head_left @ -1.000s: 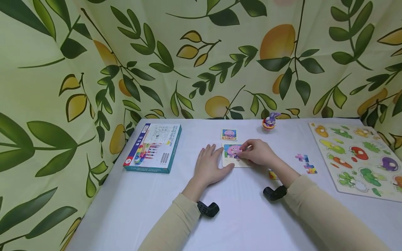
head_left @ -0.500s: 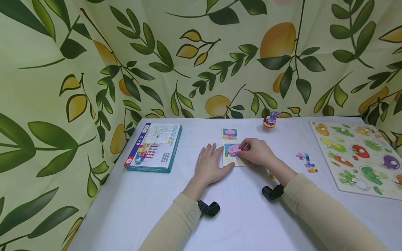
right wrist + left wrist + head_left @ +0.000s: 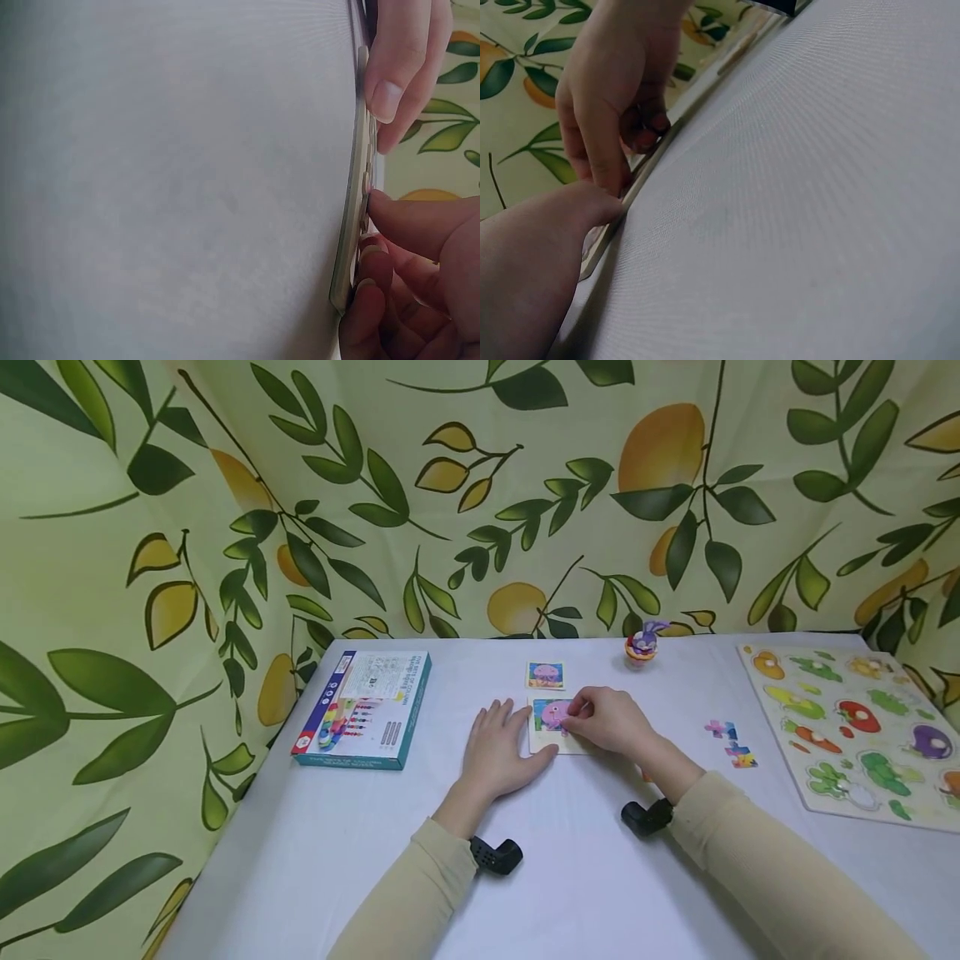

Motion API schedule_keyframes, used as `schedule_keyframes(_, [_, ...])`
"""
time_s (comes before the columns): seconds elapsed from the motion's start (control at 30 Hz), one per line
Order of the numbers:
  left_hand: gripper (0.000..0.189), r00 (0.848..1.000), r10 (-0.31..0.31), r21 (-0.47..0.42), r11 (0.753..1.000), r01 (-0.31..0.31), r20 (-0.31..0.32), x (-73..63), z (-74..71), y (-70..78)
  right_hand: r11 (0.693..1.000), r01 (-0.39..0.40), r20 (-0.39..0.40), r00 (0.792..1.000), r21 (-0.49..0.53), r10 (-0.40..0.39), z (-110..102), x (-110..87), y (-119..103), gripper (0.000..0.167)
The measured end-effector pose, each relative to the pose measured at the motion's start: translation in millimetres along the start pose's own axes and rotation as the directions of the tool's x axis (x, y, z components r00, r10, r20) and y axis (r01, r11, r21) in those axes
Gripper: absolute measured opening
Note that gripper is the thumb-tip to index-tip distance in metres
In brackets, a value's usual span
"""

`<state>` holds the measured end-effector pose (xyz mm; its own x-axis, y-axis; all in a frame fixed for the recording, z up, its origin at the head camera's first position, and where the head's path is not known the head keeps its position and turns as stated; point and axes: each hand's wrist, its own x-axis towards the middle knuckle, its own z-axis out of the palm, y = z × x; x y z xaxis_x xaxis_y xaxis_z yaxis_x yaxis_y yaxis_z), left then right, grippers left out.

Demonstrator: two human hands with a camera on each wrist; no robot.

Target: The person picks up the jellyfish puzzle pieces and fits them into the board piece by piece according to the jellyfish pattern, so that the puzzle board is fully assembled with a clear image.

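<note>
A small jigsaw board [image 3: 576, 745] with a pink cartoon picture lies on the white table. My left hand [image 3: 498, 752] rests flat at its left side, fingers straight, thumb along the front edge. Over the picture's right side, my right hand [image 3: 611, 722] pinches a small jigsaw piece between thumb and fingertips; the fingers largely hide it. Seen from the right wrist, the right thumb [image 3: 412, 223] and fingers meet right at the board's top face, and the left thumb [image 3: 390, 94] touches the board farther up. A matching picture card [image 3: 545, 675] lies just behind the board.
Several loose jigsaw pieces [image 3: 738, 756] lie to the right; another orange piece [image 3: 647, 776] shows partly under the right wrist. A vegetable puzzle board [image 3: 847, 735] stands at far right, a toy box [image 3: 363, 710] at left, a purple rabbit figure [image 3: 642, 646] at the back.
My right hand has shifted slightly left over the picture with the piece, its forearm covering more of the orange piece. My left hand stays in place. The head view has tilted slightly.
</note>
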<state>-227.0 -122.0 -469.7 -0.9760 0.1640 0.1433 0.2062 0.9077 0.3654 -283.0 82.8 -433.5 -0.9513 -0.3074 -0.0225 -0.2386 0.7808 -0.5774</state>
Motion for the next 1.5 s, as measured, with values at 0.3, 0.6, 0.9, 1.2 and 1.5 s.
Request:
schedule_keyframes(0.3, [0.079, 1.0, 0.006, 0.001, 1.0, -0.006, 0.003, 0.2, -2.2, 0.2, 1.0, -0.011, 0.004, 1.0, -0.018, 0.011, 0, 0.8, -1, 0.021])
schedule_keyframes(0.6, [0.08, 1.0, -0.006, -0.003, 1.0, 0.006, 0.011, 1.7, -3.8, 0.7, 0.999, -0.043, 0.011, 0.999, -0.015, 0.043, -1, 2.3, -3, 0.021])
schedule_keyframes(0.9, [0.08, 1.0, -0.011, -0.01, 1.0, 0.011, 0.008, 1.1, -3.0, 0.9, 0.999, -0.032, 0.01, 0.999, -0.027, 0.032, 0, 0.4, -7, 0.021])
schedule_keyframes(1.2, [0.079, 1.0, 0.009, -0.006, 1.0, -0.009, -0.014, 1.6, -1.9, 0.0, 0.956, 0.091, 0.011, 0.996, -0.277, -0.092, -1, -7.1, -20, 0.028])
schedule_keyframes(1.5, [0.078, 1.0, 0.015, -0.015, 1.0, -0.015, -0.012, 1.4, -1.3, -1.5, 0.942, 0.124, 0.023, 0.992, -0.311, -0.123, 0, -7.1, -20, 0.028])
